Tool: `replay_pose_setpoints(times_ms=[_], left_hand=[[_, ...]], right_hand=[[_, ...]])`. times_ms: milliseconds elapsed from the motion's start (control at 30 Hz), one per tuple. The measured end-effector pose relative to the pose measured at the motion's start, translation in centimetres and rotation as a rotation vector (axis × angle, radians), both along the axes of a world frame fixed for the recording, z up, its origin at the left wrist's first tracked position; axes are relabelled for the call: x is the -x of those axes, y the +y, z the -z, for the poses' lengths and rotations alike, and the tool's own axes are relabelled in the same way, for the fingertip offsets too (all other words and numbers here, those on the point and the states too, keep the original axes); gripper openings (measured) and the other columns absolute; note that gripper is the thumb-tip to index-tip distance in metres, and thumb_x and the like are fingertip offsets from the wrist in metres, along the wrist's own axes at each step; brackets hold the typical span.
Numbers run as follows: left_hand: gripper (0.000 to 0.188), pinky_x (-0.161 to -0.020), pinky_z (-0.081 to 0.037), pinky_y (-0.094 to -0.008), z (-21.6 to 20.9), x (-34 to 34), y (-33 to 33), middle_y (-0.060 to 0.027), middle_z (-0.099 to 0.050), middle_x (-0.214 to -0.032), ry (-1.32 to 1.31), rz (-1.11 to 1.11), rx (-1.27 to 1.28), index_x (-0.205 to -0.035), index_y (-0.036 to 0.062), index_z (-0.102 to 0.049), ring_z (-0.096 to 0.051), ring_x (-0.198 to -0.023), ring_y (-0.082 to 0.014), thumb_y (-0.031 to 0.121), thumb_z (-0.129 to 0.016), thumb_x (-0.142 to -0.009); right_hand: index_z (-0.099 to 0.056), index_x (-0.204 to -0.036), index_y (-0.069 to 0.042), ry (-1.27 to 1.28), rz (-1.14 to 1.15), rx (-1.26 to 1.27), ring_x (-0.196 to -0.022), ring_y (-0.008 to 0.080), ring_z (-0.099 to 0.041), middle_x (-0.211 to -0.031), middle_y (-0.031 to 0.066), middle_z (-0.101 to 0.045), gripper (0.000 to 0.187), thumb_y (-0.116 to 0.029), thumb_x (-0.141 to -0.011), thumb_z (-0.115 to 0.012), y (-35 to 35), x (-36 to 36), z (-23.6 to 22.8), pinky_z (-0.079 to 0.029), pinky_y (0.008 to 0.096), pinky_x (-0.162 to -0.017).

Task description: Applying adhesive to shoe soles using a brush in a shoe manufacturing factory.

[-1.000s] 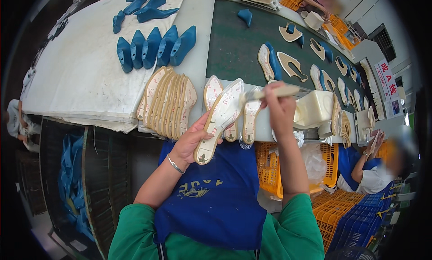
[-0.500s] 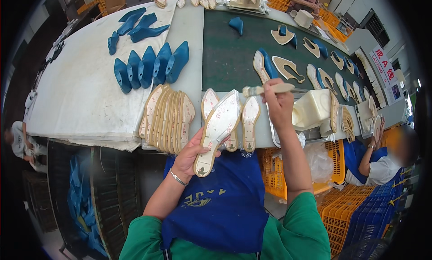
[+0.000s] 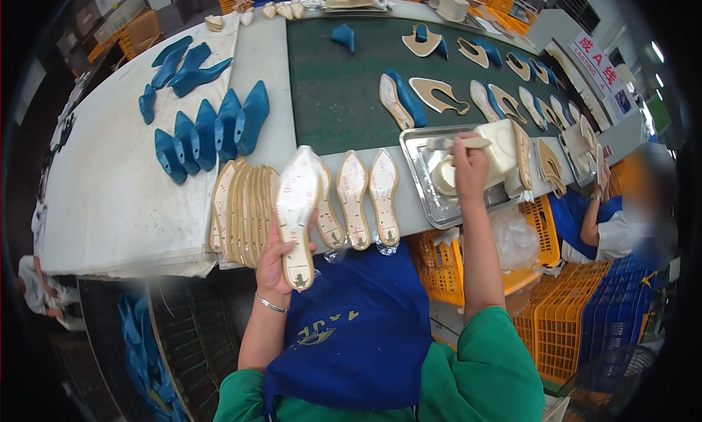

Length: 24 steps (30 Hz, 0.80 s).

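My left hand [image 3: 276, 265] grips a beige shoe sole [image 3: 297, 211] from below, fingers wrapped around its narrow heel end, its flat face turned up toward me. I hold it just over the near edge of the desk [image 3: 110, 203]. My right hand [image 3: 469, 168] is closed around a small brush [image 3: 459, 142], whose tip sits over a pale tub [image 3: 504, 153] in a metal tray [image 3: 428, 195].

Just left of the held sole, a fanned stack of soles [image 3: 241, 210] rests on the desk. Just right of it, three more soles [image 3: 355, 199] lie side by side. Blue shoe lasts [image 3: 212, 130] stand farther back on white paper. Beyond the tray, a dark green belt [image 3: 344, 93] carries more lasts and cut uppers. Another person in blue [image 3: 599, 217] works to my right.

I judge I am loading the brush, with the sole waiting to be coated. The next move calls for bringing the brush across to the sole, keeping that face level, and spreading evenly out to the edges without dripping.
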<state>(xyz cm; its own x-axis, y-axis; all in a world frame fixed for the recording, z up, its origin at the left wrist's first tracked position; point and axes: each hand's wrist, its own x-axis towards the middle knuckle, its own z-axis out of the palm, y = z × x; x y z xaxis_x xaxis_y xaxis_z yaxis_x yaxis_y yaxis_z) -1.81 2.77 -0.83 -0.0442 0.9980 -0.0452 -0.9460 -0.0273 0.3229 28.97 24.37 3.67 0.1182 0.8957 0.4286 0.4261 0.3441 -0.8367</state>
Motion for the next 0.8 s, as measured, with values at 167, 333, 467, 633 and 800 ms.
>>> replay_pose_setpoints(times_ms=[167,333,467,633,800], left_hand=[[0.078,-0.087,-0.055,-0.0423,0.4,1.1,0.9,-0.0192,-0.033,-0.151,0.030,-0.086,0.018,-0.151,0.0156,-0.027,-0.034,-0.140,-0.0358,-0.009,-0.045,-0.079],[0.075,-0.090,-0.054,-0.0428,0.7,2.0,1.4,-0.0197,-0.045,-0.139,0.009,-0.125,0.040,-0.150,0.0148,-0.027,-0.048,-0.127,-0.0309,-0.005,-0.047,-0.081],[0.073,-0.088,-0.055,-0.0395,0.3,1.9,1.3,-0.0192,-0.049,-0.135,0.086,-0.205,0.123,-0.150,0.0138,-0.027,-0.056,-0.116,-0.0292,-0.002,-0.049,-0.083],[0.068,-0.096,-0.051,-0.0387,2.5,4.1,0.7,-0.0184,-0.049,-0.135,0.148,-0.130,0.073,-0.149,0.0125,-0.030,-0.054,-0.119,-0.0274,-0.002,-0.050,-0.086],[0.066,-0.094,-0.053,-0.0371,2.9,3.7,1.0,-0.0187,-0.051,-0.133,0.239,-0.206,0.150,-0.149,0.0133,-0.030,-0.059,-0.113,-0.0262,-0.001,-0.049,-0.088]], right_hand=[[-0.061,-0.087,0.000,-0.139,0.269,0.015,-0.067,0.0228,-0.063,-0.074,0.0123,-0.066,0.024,-0.023,-0.090,-0.065,0.3,-6.5,3.6,-0.048,0.0342,-0.064],[-0.061,-0.085,0.002,-0.100,0.272,0.301,-0.061,0.0212,-0.062,-0.072,0.0114,-0.066,0.026,-0.023,-0.087,-0.070,0.8,-8.3,7.4,-0.048,0.0340,-0.061],[-0.060,-0.091,0.002,-0.052,0.288,0.249,-0.059,0.0155,-0.059,-0.069,0.0087,-0.064,0.025,-0.020,-0.086,-0.071,0.8,-7.5,7.9,-0.047,0.0316,-0.060],[-0.046,-0.130,0.005,0.237,0.162,0.124,-0.061,0.0064,-0.054,-0.076,0.0038,-0.062,0.047,-0.010,-0.090,-0.065,-0.5,-7.2,9.4,-0.043,0.0216,-0.055],[-0.039,-0.138,0.008,0.074,0.224,0.084,-0.074,0.0068,-0.054,-0.087,0.0053,-0.063,0.055,-0.004,-0.090,-0.062,-3.9,-5.8,9.7,-0.045,0.0203,-0.067]])
